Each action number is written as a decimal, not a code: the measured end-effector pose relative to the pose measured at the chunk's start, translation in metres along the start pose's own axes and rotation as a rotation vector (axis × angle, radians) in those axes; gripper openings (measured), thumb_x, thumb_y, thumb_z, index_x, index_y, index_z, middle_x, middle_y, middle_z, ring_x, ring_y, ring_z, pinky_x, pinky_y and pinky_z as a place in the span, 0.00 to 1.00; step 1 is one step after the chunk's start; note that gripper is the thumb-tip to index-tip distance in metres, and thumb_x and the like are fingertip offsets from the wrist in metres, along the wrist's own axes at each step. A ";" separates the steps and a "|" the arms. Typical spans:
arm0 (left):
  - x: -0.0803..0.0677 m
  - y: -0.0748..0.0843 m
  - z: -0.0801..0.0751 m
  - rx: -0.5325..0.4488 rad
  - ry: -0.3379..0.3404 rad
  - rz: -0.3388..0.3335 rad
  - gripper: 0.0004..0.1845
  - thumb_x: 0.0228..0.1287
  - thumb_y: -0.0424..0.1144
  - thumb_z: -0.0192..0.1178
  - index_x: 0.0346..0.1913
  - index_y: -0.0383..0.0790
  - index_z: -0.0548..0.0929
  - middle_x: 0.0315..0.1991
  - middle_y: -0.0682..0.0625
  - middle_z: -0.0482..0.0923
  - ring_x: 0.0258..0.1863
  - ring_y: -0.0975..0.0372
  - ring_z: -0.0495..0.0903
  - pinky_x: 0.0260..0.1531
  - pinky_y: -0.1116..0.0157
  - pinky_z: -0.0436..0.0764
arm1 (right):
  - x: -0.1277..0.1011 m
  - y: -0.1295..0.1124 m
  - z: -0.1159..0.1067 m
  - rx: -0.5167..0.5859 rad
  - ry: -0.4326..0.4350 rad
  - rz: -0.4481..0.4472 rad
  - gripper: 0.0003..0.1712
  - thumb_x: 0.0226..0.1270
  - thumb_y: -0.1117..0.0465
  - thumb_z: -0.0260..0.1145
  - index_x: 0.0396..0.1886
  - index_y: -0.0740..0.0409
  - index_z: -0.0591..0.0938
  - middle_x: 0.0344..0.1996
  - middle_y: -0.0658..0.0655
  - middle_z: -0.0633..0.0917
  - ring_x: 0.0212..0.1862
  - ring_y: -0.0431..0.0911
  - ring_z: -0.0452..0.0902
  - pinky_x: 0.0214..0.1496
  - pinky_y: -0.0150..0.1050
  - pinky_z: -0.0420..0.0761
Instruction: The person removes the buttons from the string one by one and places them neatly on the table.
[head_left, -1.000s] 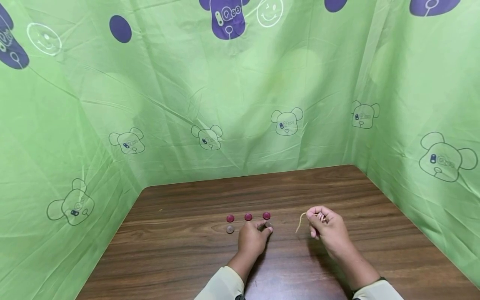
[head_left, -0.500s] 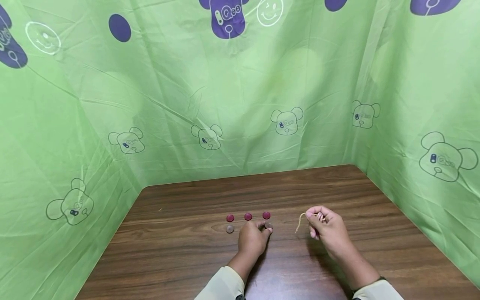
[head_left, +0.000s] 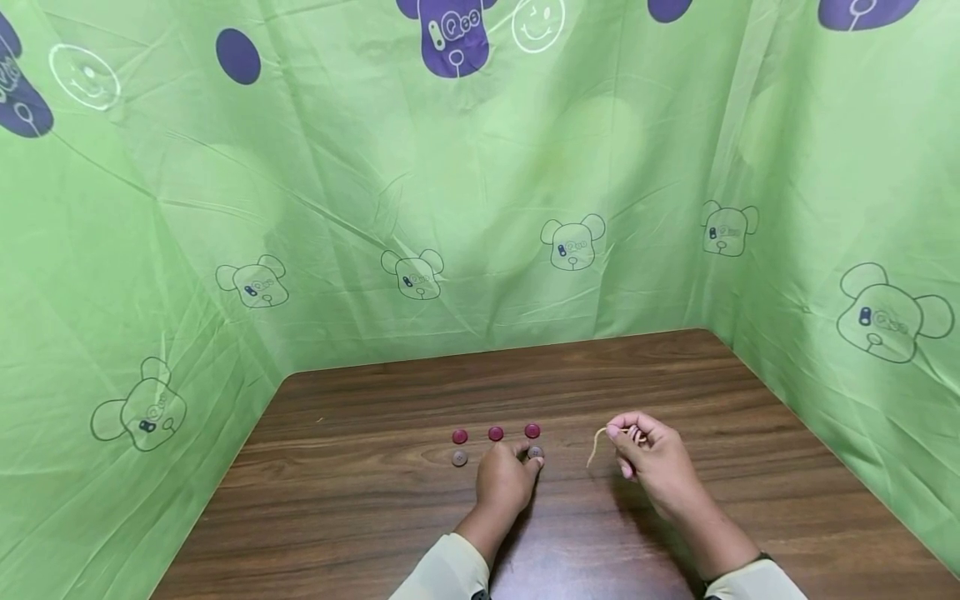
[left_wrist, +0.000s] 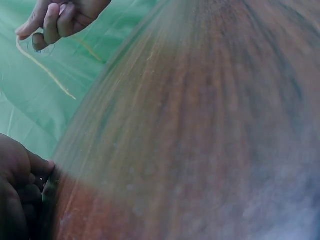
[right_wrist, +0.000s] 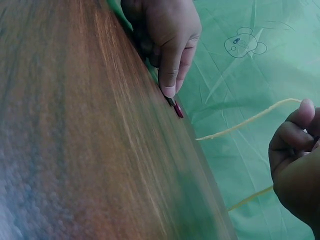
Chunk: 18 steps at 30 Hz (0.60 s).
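Observation:
In the head view my left hand (head_left: 504, 482) reaches over the table, its thumb and a finger around the edge of a brown button (head_left: 536, 452) that lies face up. My right hand (head_left: 651, 450) is raised to the right and pinches a yellow string (head_left: 595, 446), whose short end hangs down. A second brown button (head_left: 460, 457) lies left of my left hand. Behind the hand are three dark red buttons in a row: left button (head_left: 460, 436), middle button (head_left: 496, 433) and right button (head_left: 532, 430). In the right wrist view more string (right_wrist: 250, 197) hangs below my right hand.
The wood-grain table (head_left: 360, 500) carries the buttons near its middle. Green fabric (head_left: 480, 192) printed with bear faces stands around its back and sides. A tiny pale speck lies at the left on the table.
My right hand has shifted slightly left with the string. The brown button at my left fingertips shows more of its face now. My left hand has stayed in place.

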<state>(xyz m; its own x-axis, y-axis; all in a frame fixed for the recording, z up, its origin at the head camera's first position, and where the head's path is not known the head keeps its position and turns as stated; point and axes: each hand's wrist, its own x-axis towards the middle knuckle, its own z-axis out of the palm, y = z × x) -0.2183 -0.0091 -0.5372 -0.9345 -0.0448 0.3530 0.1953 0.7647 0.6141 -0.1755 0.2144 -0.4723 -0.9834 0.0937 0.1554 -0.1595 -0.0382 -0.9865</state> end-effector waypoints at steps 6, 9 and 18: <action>-0.001 0.007 -0.008 -0.021 -0.030 -0.035 0.13 0.59 0.43 0.80 0.48 0.50 0.97 0.39 0.50 0.95 0.41 0.47 0.93 0.38 0.51 0.88 | -0.002 -0.001 0.001 0.005 -0.054 0.004 0.06 0.80 0.67 0.68 0.42 0.68 0.82 0.20 0.44 0.74 0.18 0.36 0.67 0.20 0.28 0.68; -0.002 0.010 -0.011 -0.049 -0.050 -0.043 0.15 0.58 0.41 0.81 0.48 0.45 0.96 0.38 0.50 0.95 0.41 0.48 0.93 0.40 0.52 0.88 | -0.003 -0.002 0.001 -0.008 -0.063 0.016 0.04 0.80 0.66 0.68 0.41 0.58 0.86 0.20 0.44 0.74 0.18 0.36 0.66 0.20 0.29 0.68; -0.006 0.007 -0.015 -0.185 -0.078 -0.032 0.21 0.58 0.40 0.82 0.54 0.38 0.94 0.23 0.55 0.84 0.25 0.68 0.79 0.32 0.64 0.82 | -0.001 -0.005 0.000 -0.018 -0.178 0.140 0.16 0.84 0.63 0.63 0.66 0.59 0.79 0.26 0.46 0.73 0.22 0.38 0.68 0.24 0.29 0.69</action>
<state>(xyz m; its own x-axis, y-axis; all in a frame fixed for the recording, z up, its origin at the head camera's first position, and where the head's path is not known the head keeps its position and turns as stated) -0.2067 -0.0131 -0.5248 -0.9599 -0.0113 0.2801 0.2102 0.6322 0.7457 -0.1734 0.2148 -0.4675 -0.9958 -0.0883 0.0225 -0.0208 -0.0202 -0.9996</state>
